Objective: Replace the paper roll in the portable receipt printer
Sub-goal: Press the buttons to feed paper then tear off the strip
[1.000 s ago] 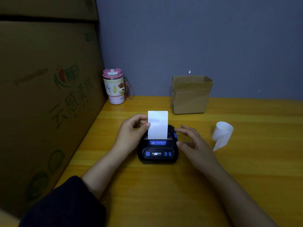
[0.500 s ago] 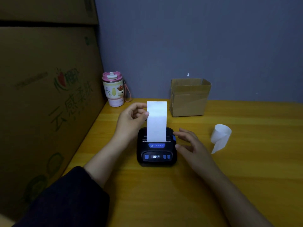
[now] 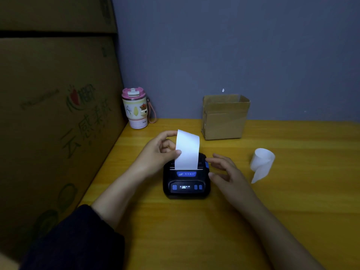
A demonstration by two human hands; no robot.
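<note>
While both forearms reach in over the wooden table, the near part of the surface carries nothing but a dark sleeve on the left arm. Further in, the receipt printer sits flat at centre, lid down, display lit, with a paper strip standing up out of its slot. The left hand pinches the strip's left edge between thumb and fingers. The right hand is open, fingers spread, at the printer's right flank beside a blue side button; whether it touches the casing cannot be told.

Assessment: the strip is thin, light and limp, likely to crease or tear crookedly if pulled off-axis; an edge grip near the slot, with the body steadied, is sound. The printer looks rigid and compact, best braced at its sides.

To the right, well apart, a loose curl of paper lies on the table. Beyond, a small cardboard box and a pink-lidded tumbler stand against the wall, with large cartons at left.
</note>
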